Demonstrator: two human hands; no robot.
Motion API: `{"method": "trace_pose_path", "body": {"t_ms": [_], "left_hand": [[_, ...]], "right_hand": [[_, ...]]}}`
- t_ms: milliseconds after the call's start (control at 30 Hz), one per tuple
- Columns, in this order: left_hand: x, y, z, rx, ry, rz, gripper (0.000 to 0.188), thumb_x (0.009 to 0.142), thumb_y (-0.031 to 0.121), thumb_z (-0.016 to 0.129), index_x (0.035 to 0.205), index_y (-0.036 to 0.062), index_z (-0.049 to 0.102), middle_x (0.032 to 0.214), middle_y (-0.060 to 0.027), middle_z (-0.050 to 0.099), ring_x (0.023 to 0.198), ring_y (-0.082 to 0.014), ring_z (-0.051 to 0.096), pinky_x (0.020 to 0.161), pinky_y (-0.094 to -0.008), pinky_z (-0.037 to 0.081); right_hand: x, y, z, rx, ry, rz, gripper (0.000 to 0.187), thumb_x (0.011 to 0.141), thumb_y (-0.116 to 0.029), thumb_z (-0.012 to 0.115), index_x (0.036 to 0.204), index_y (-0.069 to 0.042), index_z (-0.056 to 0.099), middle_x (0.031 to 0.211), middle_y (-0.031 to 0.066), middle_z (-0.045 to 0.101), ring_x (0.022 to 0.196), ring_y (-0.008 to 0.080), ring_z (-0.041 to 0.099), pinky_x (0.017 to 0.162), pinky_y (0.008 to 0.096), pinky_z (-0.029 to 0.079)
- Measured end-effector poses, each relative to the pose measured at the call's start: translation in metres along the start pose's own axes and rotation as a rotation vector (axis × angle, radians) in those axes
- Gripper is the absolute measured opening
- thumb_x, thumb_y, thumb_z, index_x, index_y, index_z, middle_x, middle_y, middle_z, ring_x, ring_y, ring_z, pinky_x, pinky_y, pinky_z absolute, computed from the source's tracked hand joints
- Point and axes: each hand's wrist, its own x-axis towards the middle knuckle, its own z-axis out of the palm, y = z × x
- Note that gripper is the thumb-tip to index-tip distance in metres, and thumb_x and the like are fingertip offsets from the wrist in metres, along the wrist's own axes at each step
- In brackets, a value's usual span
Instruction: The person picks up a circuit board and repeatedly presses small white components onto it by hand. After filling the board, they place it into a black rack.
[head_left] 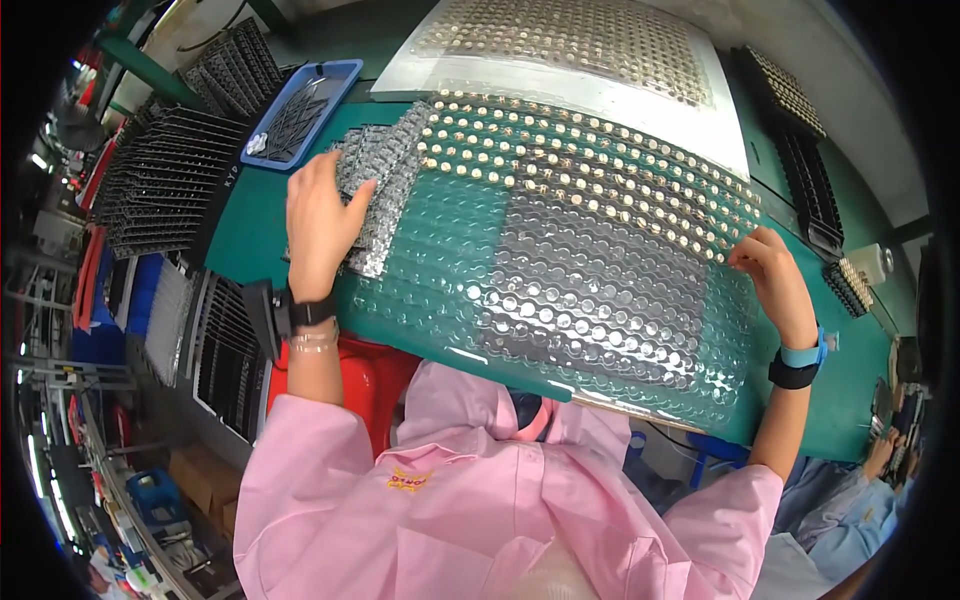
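A large clear plastic blister tray [600, 300] lies across the green table, its many round pockets in rows. Small round cream-coloured parts [590, 150] fill the far rows, while the near rows show bare pockets. My left hand [325, 215], thumb spread from the fingers, rests at a stack of silvery-grey textured strips [385, 180] beside the tray's left edge. At the tray's right edge is my right hand [775, 275], its fingers curled and pinched by the last cream parts; whatever lies between the fingertips is hidden.
Behind stands another filled blister tray [570, 45] on a white sheet [730, 125]. A blue tray [345, 80] of thin dark rods sits far left, near black racks [165, 180]. Dark strips with cream parts [785, 90] lie far right. A red stool [375, 385] is below the table edge.
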Motion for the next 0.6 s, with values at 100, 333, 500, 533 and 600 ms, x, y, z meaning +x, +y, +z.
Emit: {"method": "trace_pose_path", "body": {"t_ms": [100, 333, 500, 533, 600], "left_hand": [[0.006, -0.002, 0.009, 0.039, -0.025, 0.091, 0.026, 0.069, 0.019, 0.065, 0.087, 0.0017, 0.056, 0.096, -0.0136, 0.055, 0.093, -0.0299, 0.047, 0.081, -0.0367, 0.037], [0.007, 0.002, -0.006, -0.370, -0.072, -0.268, 0.022, 0.069, 0.009, 0.064, 0.087, 0.0005, 0.056, 0.088, -0.0127, 0.059, 0.081, -0.0247, 0.055, 0.074, -0.0286, 0.042], [0.017, -0.012, -0.015, -0.583, 0.354, -0.108, 0.019, 0.074, 0.005, 0.061, 0.091, -0.0014, 0.055, 0.086, -0.0065, 0.058, 0.075, -0.0133, 0.054, 0.067, -0.0241, 0.043], [0.013, -0.006, -0.020, -0.691, 0.389, -0.153, 0.018, 0.076, 0.004, 0.060, 0.093, -0.0019, 0.054, 0.088, -0.0058, 0.057, 0.076, -0.0127, 0.054, 0.067, -0.0234, 0.043], [0.004, 0.024, -0.050, -0.963, 0.356, -0.347, 0.022, 0.078, 0.002, 0.058, 0.098, -0.0024, 0.051, 0.090, -0.0075, 0.054, 0.079, -0.0132, 0.053, 0.070, -0.0228, 0.043]], "right_hand": [[-0.001, -0.001, 0.000, 0.016, -0.009, -0.018, 0.011, 0.069, 0.010, 0.050, 0.077, 0.003, 0.047, 0.076, 0.0102, 0.048, 0.070, 0.0225, 0.049, 0.064, 0.0284, 0.040], [0.000, -0.008, -0.008, 0.213, -0.053, 0.106, 0.009, 0.078, 0.007, 0.047, 0.084, 0.001, 0.043, 0.078, 0.0072, 0.046, 0.071, 0.0139, 0.045, 0.064, 0.0238, 0.037], [-0.001, -0.024, -0.019, 0.390, 0.000, 0.107, 0.003, 0.083, 0.002, 0.044, 0.086, 0.001, 0.043, 0.082, 0.0038, 0.047, 0.072, 0.0087, 0.043, 0.064, 0.0222, 0.037], [0.003, -0.023, -0.014, 0.438, 0.035, 0.057, 0.003, 0.084, 0.000, 0.045, 0.087, 0.001, 0.044, 0.083, 0.0027, 0.047, 0.072, 0.0080, 0.044, 0.064, 0.0211, 0.038], [0.002, -0.036, -0.021, 0.550, 0.042, 0.058, 0.006, 0.085, -0.004, 0.045, 0.089, 0.001, 0.045, 0.086, 0.0020, 0.047, 0.073, 0.0071, 0.045, 0.064, 0.0198, 0.039]]}}
